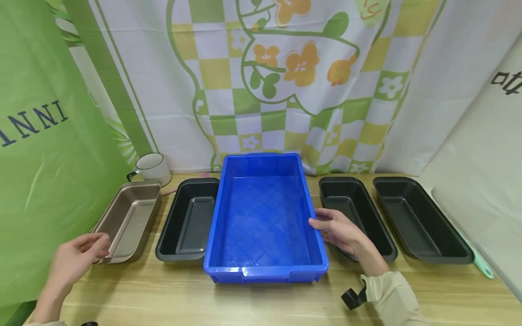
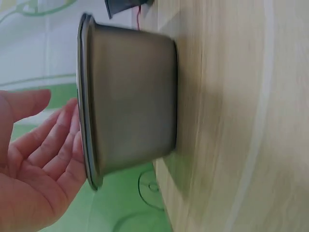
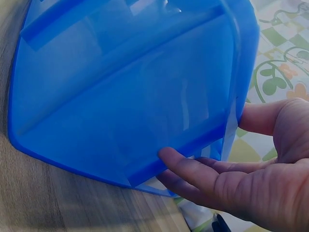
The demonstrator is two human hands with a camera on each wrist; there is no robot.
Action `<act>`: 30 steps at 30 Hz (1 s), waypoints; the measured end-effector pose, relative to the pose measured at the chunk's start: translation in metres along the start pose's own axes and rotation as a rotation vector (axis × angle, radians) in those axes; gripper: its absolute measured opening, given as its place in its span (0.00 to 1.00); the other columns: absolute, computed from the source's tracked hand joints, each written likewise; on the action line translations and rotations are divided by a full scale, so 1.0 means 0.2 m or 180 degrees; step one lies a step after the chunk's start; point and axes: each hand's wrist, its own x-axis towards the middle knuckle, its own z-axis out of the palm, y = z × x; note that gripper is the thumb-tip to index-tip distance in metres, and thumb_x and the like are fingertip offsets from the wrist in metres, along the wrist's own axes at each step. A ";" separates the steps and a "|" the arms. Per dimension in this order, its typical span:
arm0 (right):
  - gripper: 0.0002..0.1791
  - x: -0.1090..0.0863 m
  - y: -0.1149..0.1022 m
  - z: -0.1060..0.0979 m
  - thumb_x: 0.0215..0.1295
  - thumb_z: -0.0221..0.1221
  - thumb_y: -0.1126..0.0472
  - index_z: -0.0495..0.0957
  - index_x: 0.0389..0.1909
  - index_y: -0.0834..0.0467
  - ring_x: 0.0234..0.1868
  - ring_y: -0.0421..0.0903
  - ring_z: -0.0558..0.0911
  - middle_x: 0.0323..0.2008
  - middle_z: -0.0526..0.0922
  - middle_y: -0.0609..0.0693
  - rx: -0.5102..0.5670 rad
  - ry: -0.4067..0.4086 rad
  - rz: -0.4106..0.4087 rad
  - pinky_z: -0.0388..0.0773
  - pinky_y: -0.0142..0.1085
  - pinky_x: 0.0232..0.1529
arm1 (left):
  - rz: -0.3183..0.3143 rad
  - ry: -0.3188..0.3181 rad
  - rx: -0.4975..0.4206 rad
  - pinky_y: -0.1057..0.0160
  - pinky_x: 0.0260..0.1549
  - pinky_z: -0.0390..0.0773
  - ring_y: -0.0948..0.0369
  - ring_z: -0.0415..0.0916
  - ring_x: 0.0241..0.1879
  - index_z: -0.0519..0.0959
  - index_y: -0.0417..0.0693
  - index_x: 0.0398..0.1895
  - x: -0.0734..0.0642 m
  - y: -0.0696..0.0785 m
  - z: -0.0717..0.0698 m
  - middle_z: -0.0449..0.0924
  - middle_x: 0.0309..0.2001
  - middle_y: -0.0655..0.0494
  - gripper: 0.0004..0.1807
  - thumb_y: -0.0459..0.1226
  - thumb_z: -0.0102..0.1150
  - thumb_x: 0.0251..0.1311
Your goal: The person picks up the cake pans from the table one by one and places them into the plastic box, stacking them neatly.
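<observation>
A blue plastic bin stands on the wooden table with nothing visible inside. My right hand grips its right wall, the thumb over the rim and the fingers against the outer side. At the left lies a bronze-coloured loaf pan. Over its near end hovers my left hand, fingers loosely bent. In the left wrist view those fingers are by the pan's rim, with the thumb apart from it; whether the fingertips touch the rim, I cannot tell.
One dark loaf pan stands left of the bin. Two more, a nearer dark pan and an outer dark pan, stand to the right. A white mug is at the back left. A mint-green handle lies far right. Printed curtains surround the table.
</observation>
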 end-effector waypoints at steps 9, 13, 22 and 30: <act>0.36 -0.01 0.01 -0.02 0.70 0.54 0.63 0.47 0.70 0.75 0.59 0.61 0.73 0.65 0.60 0.75 0.0029 -0.0089 0.0030 0.75 0.48 0.55 | -0.0430 0.0595 0.0453 0.69 0.23 0.70 0.78 0.70 0.21 0.82 0.51 0.39 -0.03 -0.10 -0.16 0.72 0.23 0.85 0.13 0.49 0.56 0.65; 0.37 -0.02 0.01 -0.05 0.70 0.54 0.63 0.46 0.70 0.75 0.58 0.61 0.74 0.64 0.61 0.74 0.0094 -0.0224 0.0037 0.76 0.48 0.54 | -0.0577 0.0343 0.0932 0.61 0.29 0.66 0.72 0.70 0.24 0.73 0.30 0.54 -0.02 -0.14 -0.20 0.83 0.29 0.58 0.31 0.52 0.51 0.67; 0.38 -0.01 0.01 -0.06 0.69 0.54 0.65 0.45 0.70 0.76 0.58 0.62 0.74 0.63 0.63 0.74 0.0191 -0.0370 0.0044 0.75 0.50 0.55 | -0.0869 -0.0757 0.0133 0.66 0.29 0.80 0.65 0.82 0.27 0.65 0.17 0.56 -0.03 -0.27 -0.17 0.86 0.31 0.57 0.36 0.51 0.41 0.73; 0.37 0.00 0.01 -0.06 0.69 0.54 0.65 0.46 0.70 0.76 0.58 0.62 0.74 0.63 0.63 0.74 0.0180 -0.0348 0.0059 0.76 0.49 0.55 | -0.0845 -0.2064 -0.2183 0.62 0.45 0.81 0.58 0.82 0.43 0.76 0.50 0.47 0.00 -0.40 -0.18 0.85 0.43 0.55 0.18 0.38 0.30 0.77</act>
